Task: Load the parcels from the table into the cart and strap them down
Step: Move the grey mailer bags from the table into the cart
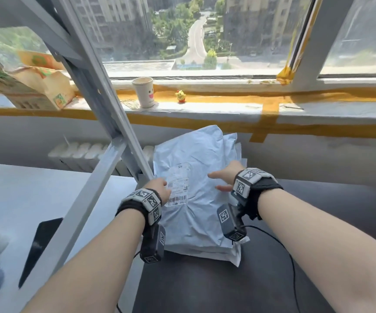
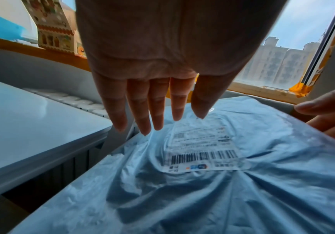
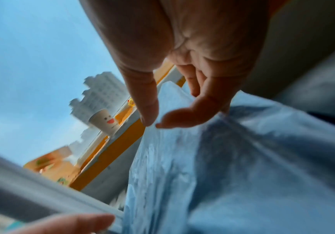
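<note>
A: Head view. The left hand [image 1: 159,188] and the right hand [image 1: 224,177] lie on the top parcel [image 1: 193,168], a pale blue mailer bag with a barcode label [image 1: 179,190]. What is the grip of each?

B: Left wrist view: the left fingers [image 2: 142,110] are straight and spread, tips at the near edge of the label; nothing is held. Right wrist view: the thumb and forefinger are loosely bent above the bag with a gap between them, so that grip is also wide and holds nothing.

A: Where does the parcel sit?

B: On top of a stack of similar bags [image 1: 234,251], which rests on a dark surface [image 1: 318,222] beside the white table [image 1: 24,193]. Whether that dark surface is the cart's deck cannot be told. A grey metal frame [image 1: 96,91] slants close to the stack's left side.

A: How is the step best done?

B: Judged as settling the stack: press flat with both palms, square the edges, and keep the slippery bags from sliding before any strap is brought across.
</note>
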Demonstrator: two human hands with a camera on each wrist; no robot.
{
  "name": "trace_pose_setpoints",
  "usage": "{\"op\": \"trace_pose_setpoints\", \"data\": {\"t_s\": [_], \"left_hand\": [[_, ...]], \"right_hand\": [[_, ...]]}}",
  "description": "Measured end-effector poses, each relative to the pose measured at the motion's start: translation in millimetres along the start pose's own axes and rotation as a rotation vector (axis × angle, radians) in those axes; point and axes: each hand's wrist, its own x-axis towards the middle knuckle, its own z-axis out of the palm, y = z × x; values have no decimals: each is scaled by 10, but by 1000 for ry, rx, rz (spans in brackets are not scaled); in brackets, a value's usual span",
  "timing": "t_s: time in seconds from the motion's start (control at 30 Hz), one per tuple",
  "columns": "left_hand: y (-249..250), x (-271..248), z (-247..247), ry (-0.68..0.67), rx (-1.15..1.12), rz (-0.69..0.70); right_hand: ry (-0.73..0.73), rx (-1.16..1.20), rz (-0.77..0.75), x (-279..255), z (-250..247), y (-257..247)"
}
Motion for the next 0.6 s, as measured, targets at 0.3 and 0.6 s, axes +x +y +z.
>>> {"op": "trace_pose_setpoints", "data": {"t_s": [0.3,0.6], "left_hand": [[-55,244,98,-68,-38,-22],[95,318,262,-96,-103,-66]], "right_hand": [[53,-87,-44,208,77,-118],[365,-300,121,197,-660,108]]}}
